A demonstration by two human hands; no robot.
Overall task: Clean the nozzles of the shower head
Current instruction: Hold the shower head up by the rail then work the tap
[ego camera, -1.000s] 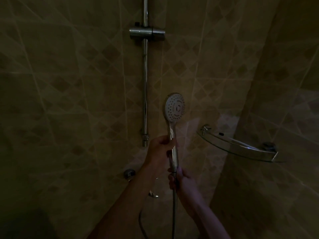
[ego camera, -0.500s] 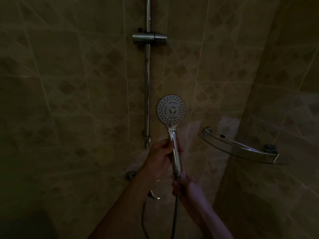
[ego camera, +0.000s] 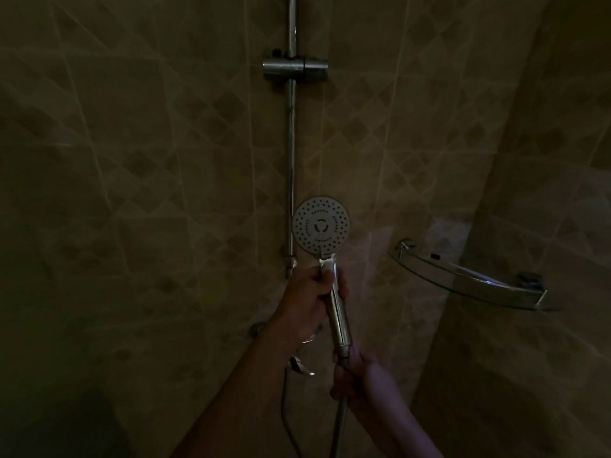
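In a dim tiled shower, the chrome shower head [ego camera: 320,225] is held upright in front of the wall, its round white nozzle face turned straight toward me. My left hand [ego camera: 307,304] is wrapped around the upper part of its handle. My right hand [ego camera: 352,375] grips the bottom of the handle where the hose [ego camera: 339,428] joins it. The hose drops out of the bottom of the view.
A vertical chrome slide rail [ego camera: 291,160] with an empty holder bracket [ego camera: 295,67] runs up the wall behind the head. A glass corner shelf [ego camera: 469,279] sticks out at the right. A tap lever [ego camera: 301,366] shows below my left wrist.
The shower head has turned from edge-on to face me fully and shifted a little left. Both hands have kept their grip on the handle.
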